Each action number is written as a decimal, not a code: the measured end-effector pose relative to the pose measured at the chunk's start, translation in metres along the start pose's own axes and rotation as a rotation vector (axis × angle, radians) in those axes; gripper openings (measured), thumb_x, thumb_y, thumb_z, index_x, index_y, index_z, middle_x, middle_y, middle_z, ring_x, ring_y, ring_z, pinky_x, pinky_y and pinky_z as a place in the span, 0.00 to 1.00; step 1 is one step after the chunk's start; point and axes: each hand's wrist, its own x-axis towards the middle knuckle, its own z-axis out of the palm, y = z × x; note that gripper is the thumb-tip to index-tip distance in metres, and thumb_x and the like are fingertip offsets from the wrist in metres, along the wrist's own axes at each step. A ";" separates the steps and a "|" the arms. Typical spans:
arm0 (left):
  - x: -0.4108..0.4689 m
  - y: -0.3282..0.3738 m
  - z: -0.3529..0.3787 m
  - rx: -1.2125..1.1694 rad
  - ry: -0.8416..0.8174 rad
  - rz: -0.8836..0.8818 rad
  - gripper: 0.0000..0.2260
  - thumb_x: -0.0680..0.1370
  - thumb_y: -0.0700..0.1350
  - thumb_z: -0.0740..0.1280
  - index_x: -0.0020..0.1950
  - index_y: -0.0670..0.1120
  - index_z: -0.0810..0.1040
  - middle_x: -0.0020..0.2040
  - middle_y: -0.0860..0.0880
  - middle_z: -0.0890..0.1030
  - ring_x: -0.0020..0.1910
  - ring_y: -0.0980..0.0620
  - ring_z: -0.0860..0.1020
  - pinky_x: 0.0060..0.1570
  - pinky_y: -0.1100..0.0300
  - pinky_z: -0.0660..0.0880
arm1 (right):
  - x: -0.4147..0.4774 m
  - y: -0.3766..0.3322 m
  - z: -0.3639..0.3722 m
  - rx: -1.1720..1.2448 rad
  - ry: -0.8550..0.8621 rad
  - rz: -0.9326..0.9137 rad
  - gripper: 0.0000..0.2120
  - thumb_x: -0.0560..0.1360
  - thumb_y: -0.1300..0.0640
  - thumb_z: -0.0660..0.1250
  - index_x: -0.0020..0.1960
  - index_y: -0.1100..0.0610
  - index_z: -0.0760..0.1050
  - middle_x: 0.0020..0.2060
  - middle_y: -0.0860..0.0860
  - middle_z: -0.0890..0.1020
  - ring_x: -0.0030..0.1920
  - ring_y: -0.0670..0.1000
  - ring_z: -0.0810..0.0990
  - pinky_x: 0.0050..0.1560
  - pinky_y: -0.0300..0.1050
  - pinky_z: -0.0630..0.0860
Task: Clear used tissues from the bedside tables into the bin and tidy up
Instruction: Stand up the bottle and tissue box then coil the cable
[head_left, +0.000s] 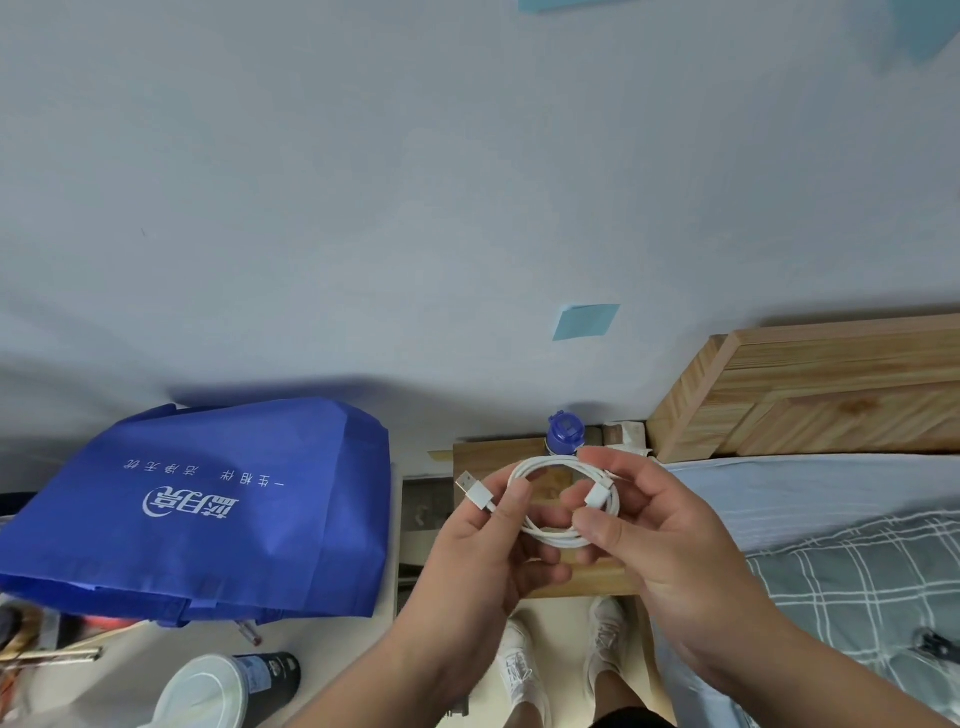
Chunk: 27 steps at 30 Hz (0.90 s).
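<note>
Gripping a coiled white cable (566, 506) above the wooden counter (498, 457), both hands: left (483, 545) pinching the plug end, right (654, 540) the loops.

Pale wall (363, 182), wooden headboard (831, 395), seemingly beige floor (557, 642)

Both forearms reach in from the near edge and meet at the middle, with the hands raised side by side and the palms turned toward each other. The left hand (483, 556) pinches one plug end of a coiled white cable (558, 540) between thumb and forefinger. The right hand (675, 561) grips the coil's right side, thumb in front, fingers (618, 460) curled over its top.
</note>
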 end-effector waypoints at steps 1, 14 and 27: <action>0.000 -0.003 0.000 -0.063 -0.001 -0.006 0.15 0.82 0.52 0.67 0.64 0.48 0.85 0.54 0.36 0.85 0.43 0.43 0.82 0.42 0.56 0.83 | 0.000 0.002 0.001 0.051 -0.010 0.015 0.24 0.62 0.56 0.80 0.58 0.46 0.85 0.46 0.57 0.88 0.35 0.54 0.83 0.41 0.42 0.83; 0.007 -0.018 -0.005 -0.039 0.012 0.012 0.15 0.75 0.53 0.73 0.60 0.52 0.88 0.45 0.46 0.85 0.38 0.54 0.81 0.50 0.57 0.83 | 0.011 -0.004 -0.005 -0.384 0.271 -0.239 0.04 0.76 0.50 0.73 0.51 0.45 0.82 0.39 0.53 0.87 0.33 0.53 0.85 0.36 0.52 0.85; 0.010 -0.011 -0.015 -0.066 -0.090 -0.017 0.22 0.80 0.60 0.69 0.68 0.49 0.84 0.62 0.42 0.86 0.55 0.49 0.85 0.55 0.55 0.83 | 0.019 -0.004 -0.026 -0.160 0.109 0.084 0.20 0.64 0.44 0.77 0.54 0.49 0.87 0.46 0.57 0.89 0.37 0.57 0.86 0.38 0.47 0.82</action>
